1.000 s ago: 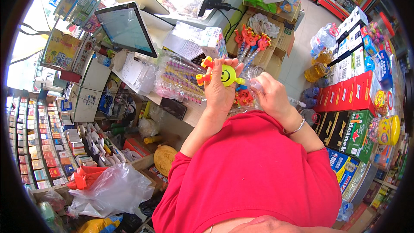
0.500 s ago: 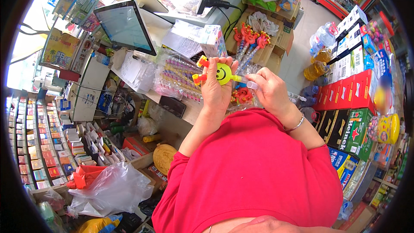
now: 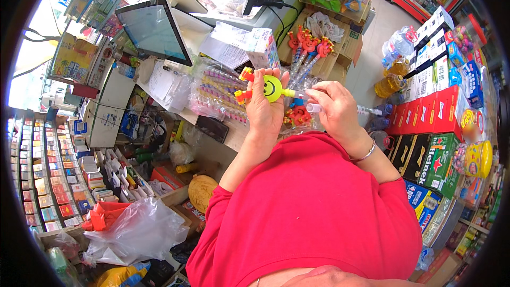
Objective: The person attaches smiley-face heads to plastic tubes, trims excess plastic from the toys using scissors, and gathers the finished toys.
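Note:
My left hand [image 3: 265, 109] is closed around a yellow smiley-face toy head [image 3: 273, 89] with red and orange ends on its left side. The toy's narrow yellow stem points right, a small pale piece at its tip. Close by, my right hand [image 3: 340, 109] is closed on a clear plastic tube [image 3: 314, 108]; its open end shows left of the fingers, and its speckled far end [image 3: 370, 110] sticks out to the right. Stem and tube end are near each other but apart. Red toy heads on clear tubes [image 3: 308, 48] lie just beyond.
Bagged tubes with coloured bits [image 3: 220, 93] cover the counter beside a dark phone [image 3: 212, 129]. A monitor [image 3: 154, 29], a small patterned box [image 3: 262, 48] and a scanner [image 3: 263, 2] stand farther back. Stacked drink cartons [image 3: 425, 111] line the right; a plastic bag [image 3: 141, 231] lies lower left.
My right hand has shifted slightly right, with more of the tube showing beyond it. The yellow toy head has turned and moved a little in my left hand.

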`<state>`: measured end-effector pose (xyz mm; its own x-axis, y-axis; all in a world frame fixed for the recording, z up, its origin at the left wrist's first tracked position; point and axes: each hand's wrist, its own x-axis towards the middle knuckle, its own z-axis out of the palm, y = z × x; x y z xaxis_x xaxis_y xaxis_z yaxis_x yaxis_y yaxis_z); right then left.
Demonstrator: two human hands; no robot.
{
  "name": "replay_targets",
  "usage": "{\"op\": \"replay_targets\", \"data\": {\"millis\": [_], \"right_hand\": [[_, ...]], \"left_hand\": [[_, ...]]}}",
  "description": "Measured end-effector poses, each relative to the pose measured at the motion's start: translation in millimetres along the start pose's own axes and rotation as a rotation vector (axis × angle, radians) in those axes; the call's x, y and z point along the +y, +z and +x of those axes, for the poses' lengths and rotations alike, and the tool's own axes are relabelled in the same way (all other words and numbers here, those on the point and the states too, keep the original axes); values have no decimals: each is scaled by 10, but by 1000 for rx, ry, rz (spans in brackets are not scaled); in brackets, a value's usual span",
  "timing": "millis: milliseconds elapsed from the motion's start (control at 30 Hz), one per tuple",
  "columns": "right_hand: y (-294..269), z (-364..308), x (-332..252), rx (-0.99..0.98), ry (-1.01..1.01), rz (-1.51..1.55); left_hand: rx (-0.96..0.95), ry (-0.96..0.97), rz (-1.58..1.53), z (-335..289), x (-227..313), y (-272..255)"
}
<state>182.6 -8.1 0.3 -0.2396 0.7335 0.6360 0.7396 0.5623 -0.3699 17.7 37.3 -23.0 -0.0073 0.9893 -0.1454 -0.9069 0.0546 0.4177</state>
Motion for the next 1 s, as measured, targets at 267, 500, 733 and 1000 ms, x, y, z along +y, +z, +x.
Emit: {"op": "replay_targets", "data": {"millis": [267,500,733,1000], "right_hand": [[44,3,20,-20,-39,-125],[146,-72,85,-168,353,394],[25,77,42,-123,164,245],[158,1,19,-19,3,-15]], "left_hand": [[-25,-13,5,-18,-33,-5],[-62,-4,77,-64,-17,112],[-47,21,49,-50,-30,75],[-57,12,16,-14,-37,20]]}}
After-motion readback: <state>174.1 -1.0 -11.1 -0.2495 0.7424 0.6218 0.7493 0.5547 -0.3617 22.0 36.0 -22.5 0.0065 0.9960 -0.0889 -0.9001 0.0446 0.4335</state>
